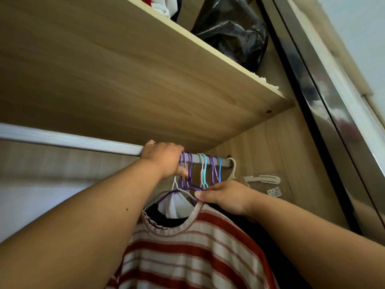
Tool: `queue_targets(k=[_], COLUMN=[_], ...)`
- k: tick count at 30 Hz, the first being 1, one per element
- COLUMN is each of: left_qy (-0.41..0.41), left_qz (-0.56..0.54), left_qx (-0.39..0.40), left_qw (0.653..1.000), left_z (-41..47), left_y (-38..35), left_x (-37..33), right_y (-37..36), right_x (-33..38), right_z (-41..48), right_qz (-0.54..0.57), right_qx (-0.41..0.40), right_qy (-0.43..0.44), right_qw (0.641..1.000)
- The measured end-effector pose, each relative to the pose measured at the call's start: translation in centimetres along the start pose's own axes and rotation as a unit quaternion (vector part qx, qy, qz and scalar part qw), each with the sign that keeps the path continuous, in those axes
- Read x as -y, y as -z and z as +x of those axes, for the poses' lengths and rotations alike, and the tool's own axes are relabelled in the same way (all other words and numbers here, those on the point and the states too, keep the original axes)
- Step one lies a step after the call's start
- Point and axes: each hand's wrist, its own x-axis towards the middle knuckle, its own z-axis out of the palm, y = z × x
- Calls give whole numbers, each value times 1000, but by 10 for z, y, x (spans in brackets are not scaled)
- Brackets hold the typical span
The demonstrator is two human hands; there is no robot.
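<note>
The striped shirt (187, 253), nearly on the rail (62, 138)
It hangs just under the rail: your left hand (164, 159) curls round what seems its hanger hook (183, 162) among the other hangers (208, 170), and your right hand (225, 198) pinches the collar (198, 207). Seat that hook fully over the rail before letting the collar go.

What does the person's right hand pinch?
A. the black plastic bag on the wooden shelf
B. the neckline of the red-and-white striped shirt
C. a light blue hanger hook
B: the right hand pinches the neckline of the red-and-white striped shirt, while the left hand grips a purple hanger hook on the metal rail.
</note>
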Motion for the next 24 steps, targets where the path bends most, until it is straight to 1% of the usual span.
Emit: queue_targets(k=[2, 7, 10, 12, 13, 14, 16, 18, 20, 22, 24], left_qy=[3, 17, 41, 60, 67, 70, 68, 51, 7, -56, -106], left_qz=[-2, 15, 41, 38, 18, -25, -117, -196, -255, -302, -321], left_qx=[-3, -3, -11, -25, -33, -38, -62, -73, -91, -108, -103], left_qw=[1000, 1000, 998, 997, 997, 997, 989, 976, 963, 946, 935], left_z=[-1, -8, -13, -20, -24, -31, -43, -62, -90, -122, -156], left_y=[2, 4, 2, 1, 1, 3, 6, 16, 29, 45, 61], left_x=[4, 6, 2, -3, -3, -12, -24, -48, -81, -119, -158], right_y=[3, 11, 16, 18, 18, 22, 24, 32, 45, 64, 83], right_x=[-2, -4, -4, -6, -4, -6, -4, -4, -10, -21, -36], right_z=[1, -1, -6, -14, -16, -25, -38, -59, -90, -131, -180], right_qz=[6, -31, -83, -117, -124, -136, -186, -254, -327, -396, -444], right_qx=[5, 31, -7, -38, -53, -65, -98, -143, -181, -212, -211], right_qy=[-6, -2, 8, 27, 46, 60, 110, 141, 154, 153, 127], right_qw=[1000, 999, 997, 992, 990, 987, 971, 946, 915, 880, 862])
